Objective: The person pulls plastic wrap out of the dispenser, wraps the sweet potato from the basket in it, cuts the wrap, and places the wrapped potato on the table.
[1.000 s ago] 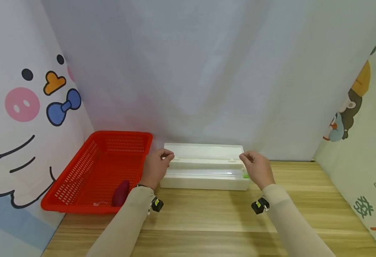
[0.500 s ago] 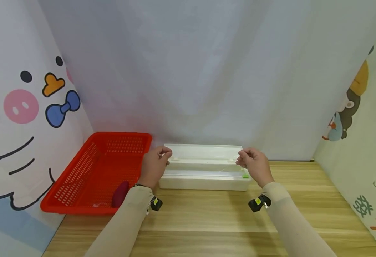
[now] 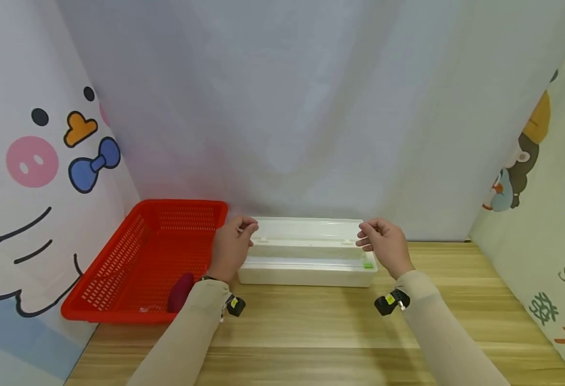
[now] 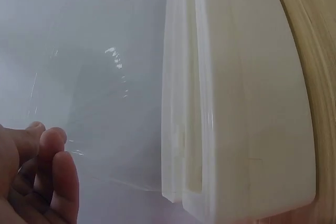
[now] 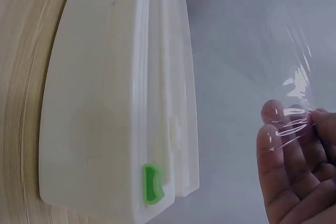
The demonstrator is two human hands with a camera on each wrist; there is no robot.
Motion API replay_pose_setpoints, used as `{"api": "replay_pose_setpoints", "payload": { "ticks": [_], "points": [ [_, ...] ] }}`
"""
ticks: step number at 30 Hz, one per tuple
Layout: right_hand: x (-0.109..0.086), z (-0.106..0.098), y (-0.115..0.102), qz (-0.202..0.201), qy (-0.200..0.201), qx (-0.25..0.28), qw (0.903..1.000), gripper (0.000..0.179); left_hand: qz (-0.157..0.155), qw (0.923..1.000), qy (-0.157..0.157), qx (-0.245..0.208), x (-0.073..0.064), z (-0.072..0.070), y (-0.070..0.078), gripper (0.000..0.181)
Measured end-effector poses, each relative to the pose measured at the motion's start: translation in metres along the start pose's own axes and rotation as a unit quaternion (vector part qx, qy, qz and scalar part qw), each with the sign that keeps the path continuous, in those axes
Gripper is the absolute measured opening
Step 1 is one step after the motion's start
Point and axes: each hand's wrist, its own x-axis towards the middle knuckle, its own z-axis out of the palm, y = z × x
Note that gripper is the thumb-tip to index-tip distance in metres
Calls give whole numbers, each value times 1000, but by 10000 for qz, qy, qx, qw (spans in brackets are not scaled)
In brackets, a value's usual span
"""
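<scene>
Head view gives us the full layout from left to right: a red basket (image 3: 181,202) with a purple item (image 3: 180,292) inside, the left grip (image 3: 230,249), a long white box (image 3: 306,277) on the wooden tabletop (image 3: 311,321), then the right grip (image 3: 390,247). From up there we can hardly make out the clear film (image 4: 113,59), which the wrist cameras bring out. Left wrist view shows us its glints and a faint edge running toward the box; right wrist view adds bright creases across the fingertips, plus a close look at the green piece (image 5: 152,183) by the box's right end, which left wrist view leaves out.

We see the film as colourless and glossy, fairly smooth with small shiny flecks toward the left, more wrinkled and streaked at the right. The box is plain off-white, its lid (image 3: 306,229) tipped back.

On the left, the thumb and forefinger of the left grip pinch the film, which spreads from there toward the box. On the right, the thumb and forefinger of the right grip pinch it too, and it lies across neighbouring fingertips. Both grips stand near the box's two ends, apart from its walls.
</scene>
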Motion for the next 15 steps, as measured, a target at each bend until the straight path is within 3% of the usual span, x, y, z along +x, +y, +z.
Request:
{"api": "replay_pose_setpoints", "payload": {
  "ticks": [15],
  "points": [
    [1, 3, -12, -452, 528, -100, 9975, 32, 165, 9995, 176, -187, 4, -6, 7, 15]
  ]
}}
